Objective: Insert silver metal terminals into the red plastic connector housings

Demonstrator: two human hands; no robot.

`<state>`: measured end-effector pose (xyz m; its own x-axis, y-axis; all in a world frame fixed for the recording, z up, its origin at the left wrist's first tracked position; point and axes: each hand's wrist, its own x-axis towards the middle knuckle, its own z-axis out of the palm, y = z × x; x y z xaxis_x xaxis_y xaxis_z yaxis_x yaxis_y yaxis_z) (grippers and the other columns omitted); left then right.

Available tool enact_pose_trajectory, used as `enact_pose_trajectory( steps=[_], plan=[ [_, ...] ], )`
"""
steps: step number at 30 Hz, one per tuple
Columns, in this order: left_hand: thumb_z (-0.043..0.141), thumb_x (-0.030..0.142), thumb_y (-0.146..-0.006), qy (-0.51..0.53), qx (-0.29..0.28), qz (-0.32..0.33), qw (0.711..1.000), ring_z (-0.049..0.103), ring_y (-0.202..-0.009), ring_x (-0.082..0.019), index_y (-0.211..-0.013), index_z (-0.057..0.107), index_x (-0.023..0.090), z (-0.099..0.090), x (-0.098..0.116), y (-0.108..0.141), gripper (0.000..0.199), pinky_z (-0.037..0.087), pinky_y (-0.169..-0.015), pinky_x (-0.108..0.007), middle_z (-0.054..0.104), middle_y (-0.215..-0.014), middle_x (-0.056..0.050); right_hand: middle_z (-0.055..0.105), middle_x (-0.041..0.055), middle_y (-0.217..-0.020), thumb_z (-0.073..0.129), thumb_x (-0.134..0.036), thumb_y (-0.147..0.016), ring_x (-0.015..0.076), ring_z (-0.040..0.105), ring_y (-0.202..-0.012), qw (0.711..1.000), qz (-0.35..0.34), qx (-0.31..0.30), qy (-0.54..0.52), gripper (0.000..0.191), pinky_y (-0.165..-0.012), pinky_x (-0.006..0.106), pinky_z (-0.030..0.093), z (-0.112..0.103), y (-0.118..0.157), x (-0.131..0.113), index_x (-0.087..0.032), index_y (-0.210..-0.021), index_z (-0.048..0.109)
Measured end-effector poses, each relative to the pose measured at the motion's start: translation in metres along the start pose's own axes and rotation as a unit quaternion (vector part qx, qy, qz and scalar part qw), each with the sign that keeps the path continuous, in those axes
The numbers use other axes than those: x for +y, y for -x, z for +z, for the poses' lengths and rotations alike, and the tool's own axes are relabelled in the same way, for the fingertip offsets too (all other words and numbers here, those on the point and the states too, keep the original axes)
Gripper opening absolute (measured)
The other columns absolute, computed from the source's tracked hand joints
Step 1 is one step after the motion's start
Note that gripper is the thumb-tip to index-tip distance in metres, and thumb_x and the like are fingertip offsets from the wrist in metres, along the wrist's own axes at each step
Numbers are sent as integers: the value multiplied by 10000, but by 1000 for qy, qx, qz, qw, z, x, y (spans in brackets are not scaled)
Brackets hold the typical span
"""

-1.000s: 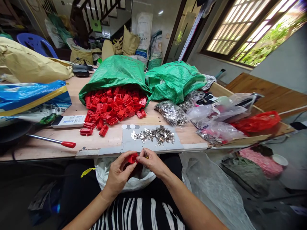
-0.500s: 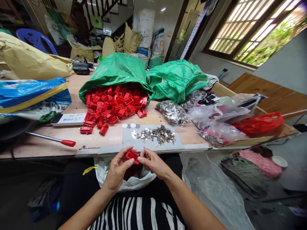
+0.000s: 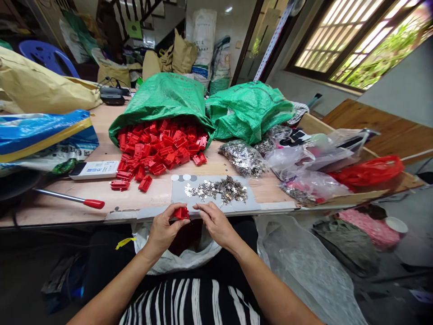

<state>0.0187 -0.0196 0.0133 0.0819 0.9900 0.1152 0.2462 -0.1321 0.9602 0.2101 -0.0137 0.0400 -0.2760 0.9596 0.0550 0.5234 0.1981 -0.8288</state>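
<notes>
My left hand (image 3: 162, 232) pinches a small red plastic housing (image 3: 181, 213) between thumb and fingers, over the table's front edge. Just to its right, my right hand (image 3: 216, 225) is closed round a thin pointed metal tool (image 3: 197, 206) whose tip sticks out toward the housing; most of it is hidden in the fingers. The tip and the housing look slightly apart. Beyond my hands, small silvery metal pieces (image 3: 225, 189) lie heaped on a grey sheet (image 3: 178, 195). Below them, a white sack (image 3: 199, 261) hangs open at my lap.
Many red housings (image 3: 162, 146) spill from a green woven sack (image 3: 165, 92). Another green sack (image 3: 246, 110), a bag of metal pieces (image 3: 244, 158) and a box of plastic bags (image 3: 341, 196) lie right. A red-tipped lever (image 3: 94, 204) and a white scale-like device (image 3: 94, 169) are left.
Both hands have risen slightly toward the table edge, and the left has tilted the red housing. The right hand with the tool has drawn a little away from it.
</notes>
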Motion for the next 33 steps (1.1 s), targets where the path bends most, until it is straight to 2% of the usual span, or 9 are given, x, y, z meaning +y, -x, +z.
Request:
enact_pose_trajectory(
  steps=[3,8,18,26,33],
  plan=[
    [701,272,-751,-59,-3,28,998,684,-906,-202,-1097,632,240,-2,-6,-8,354,510,-868,-334,724,-1026,-23,600,38,-882,504,-205,-906,162,566,-830,998,-16,0,61,221,-781,289,432,-2,-1,1,-209,-1088,628],
    [687,273,-767,-126,-13,76,989,675,-994,-225,-1151,629,250,0,-11,-14,389,502,-932,-368,721,-1083,-24,658,26,-864,567,-173,-865,153,601,-804,994,-36,-7,100,126,-748,263,441,-2,-4,-1,-203,-957,649],
    [695,234,-765,-152,-17,121,981,679,-1006,-228,-1149,636,218,-3,-9,-16,388,504,-962,-392,730,-1082,-42,655,33,-862,590,-142,-851,150,609,-816,991,-60,-25,118,122,-761,260,449,1,-9,2,-196,-923,672],
    [706,229,-743,-129,-14,103,986,697,-907,-207,-1078,662,244,-2,-8,-16,338,538,-843,-326,745,-1017,-31,648,40,-848,576,-156,-861,163,604,-805,988,-39,-40,143,110,-742,271,440,0,-11,-6,-197,-887,675],
    [700,280,-744,-115,-20,80,990,688,-895,-219,-1062,659,262,-2,-9,-15,321,520,-842,-334,742,-991,-31,625,52,-874,546,-141,-862,173,588,-801,981,-9,-26,193,119,-724,275,430,12,-10,-16,-202,-884,646]
  ],
)
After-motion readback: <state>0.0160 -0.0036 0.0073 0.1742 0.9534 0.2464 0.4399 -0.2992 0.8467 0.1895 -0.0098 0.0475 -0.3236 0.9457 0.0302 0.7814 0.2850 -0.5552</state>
